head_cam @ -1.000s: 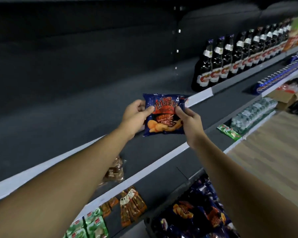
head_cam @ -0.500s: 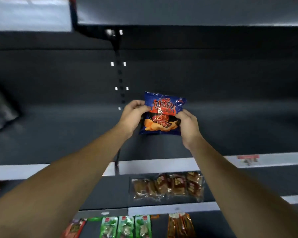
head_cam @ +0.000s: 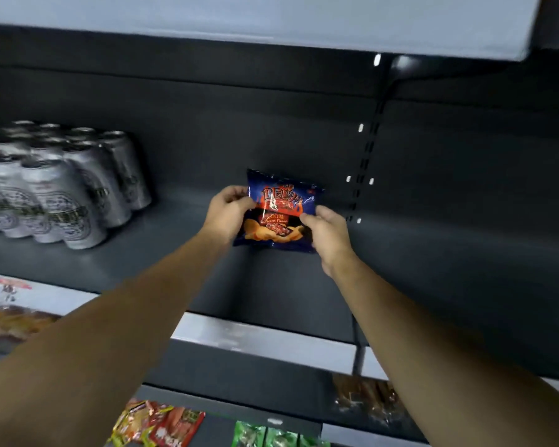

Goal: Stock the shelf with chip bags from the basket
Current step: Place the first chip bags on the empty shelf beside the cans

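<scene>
Left hand [head_cam: 228,211] and right hand [head_cam: 328,235] pinch the chip bag [head_cam: 279,214] at the shelf [head_cam: 433,253].
Released upright, the puffy bag may topple forward.

A shop aisle is showing here. Dark metal shelves are rising in tiers off a slotted upright [head_cam: 365,169], and the nearest shelf [head_cam: 465,285] is carrying a pale price strip [head_cam: 265,340] along its front edge. A tight block of silver drink cans [head_cam: 55,188] is sitting on it at the left, while packaged snacks [head_cam: 162,424] are lying in rows on the tiers below.
</scene>
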Action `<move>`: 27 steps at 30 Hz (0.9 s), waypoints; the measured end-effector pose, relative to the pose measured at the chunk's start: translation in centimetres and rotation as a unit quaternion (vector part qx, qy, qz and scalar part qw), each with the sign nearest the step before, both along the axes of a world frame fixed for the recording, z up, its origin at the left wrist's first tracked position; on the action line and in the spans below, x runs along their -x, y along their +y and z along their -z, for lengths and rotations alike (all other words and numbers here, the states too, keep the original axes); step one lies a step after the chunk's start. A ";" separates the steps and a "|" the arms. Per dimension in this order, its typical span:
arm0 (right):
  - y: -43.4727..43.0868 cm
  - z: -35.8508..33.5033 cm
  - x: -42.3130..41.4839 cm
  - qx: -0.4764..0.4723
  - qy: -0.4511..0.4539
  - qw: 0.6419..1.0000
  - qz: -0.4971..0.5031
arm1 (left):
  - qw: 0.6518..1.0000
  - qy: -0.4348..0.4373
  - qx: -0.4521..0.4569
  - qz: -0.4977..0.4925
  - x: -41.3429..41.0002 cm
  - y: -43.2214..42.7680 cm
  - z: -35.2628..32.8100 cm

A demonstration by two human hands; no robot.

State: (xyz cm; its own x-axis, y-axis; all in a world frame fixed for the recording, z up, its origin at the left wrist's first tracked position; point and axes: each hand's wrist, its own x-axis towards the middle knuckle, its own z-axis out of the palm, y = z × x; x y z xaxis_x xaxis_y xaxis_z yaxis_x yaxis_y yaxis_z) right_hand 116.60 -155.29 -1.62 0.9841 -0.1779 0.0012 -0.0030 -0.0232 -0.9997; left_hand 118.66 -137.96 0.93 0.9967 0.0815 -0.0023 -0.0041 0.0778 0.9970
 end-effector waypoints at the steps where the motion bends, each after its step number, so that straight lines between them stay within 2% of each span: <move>1: 0.9 0.0 -0.5 0.007 0.001 1.000 -0.003 | 1.000 0.003 0.002 -0.003 -0.5 1.0 0.1; 8: 6.1 0.3 -3.5 0.027 -0.003 1.000 -0.004 | 1.000 0.021 0.009 -0.014 -3.5 6.5 1.2; 18: 9.8 1.7 -6.8 0.088 0.021 0.996 0.002 | 0.999 0.021 0.034 -0.029 -6.6 9.9 2.7; 27: 10.9 2.5 -8.9 0.101 0.057 0.991 0.061 | 0.999 -0.011 -0.020 -0.029 -8.5 11.0 4.8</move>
